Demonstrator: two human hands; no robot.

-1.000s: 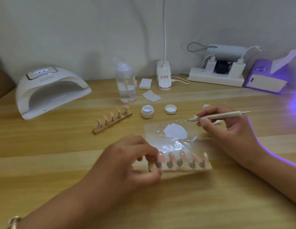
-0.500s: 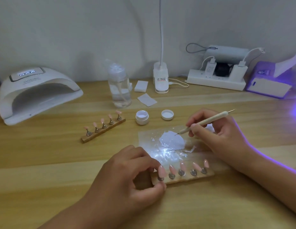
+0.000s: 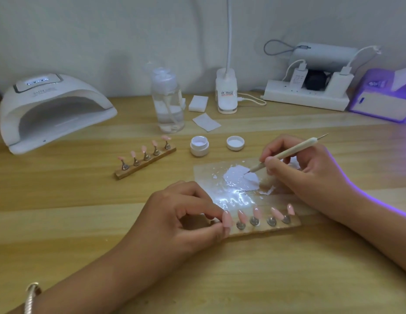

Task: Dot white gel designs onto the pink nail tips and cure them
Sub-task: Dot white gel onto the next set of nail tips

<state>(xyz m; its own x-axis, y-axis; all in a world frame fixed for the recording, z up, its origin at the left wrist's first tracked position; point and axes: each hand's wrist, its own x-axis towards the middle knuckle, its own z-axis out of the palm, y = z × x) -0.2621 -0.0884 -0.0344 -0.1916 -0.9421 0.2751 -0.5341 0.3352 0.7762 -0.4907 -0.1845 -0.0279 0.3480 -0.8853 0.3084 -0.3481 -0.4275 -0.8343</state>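
Observation:
A wooden holder (image 3: 276, 227) with several pink nail tips on metal stands lies near me. My left hand (image 3: 184, 218) pinches the leftmost pink tip (image 3: 227, 219) at the holder's left end. My right hand (image 3: 306, 175) grips a cream dotting pen (image 3: 288, 152) like a pencil, and its metal point touches the white gel puddle (image 3: 239, 177) on a clear palette sheet (image 3: 204, 175). A second wooden holder (image 3: 145, 163) with pink tips lies to the left. The white curing lamp (image 3: 50, 109) stands at the far left.
An open white gel jar (image 3: 199, 146) and its lid (image 3: 235, 142) sit behind the palette. Further back are a clear pump bottle (image 3: 167, 100), white wipes (image 3: 206, 122), a clip lamp base (image 3: 226, 96), a power strip (image 3: 306, 96) and a purple-lit device (image 3: 381, 100).
My right hand lowered the dotting pen from a level hold until its point reached the white gel. My left hand stayed at the near holder's left end.

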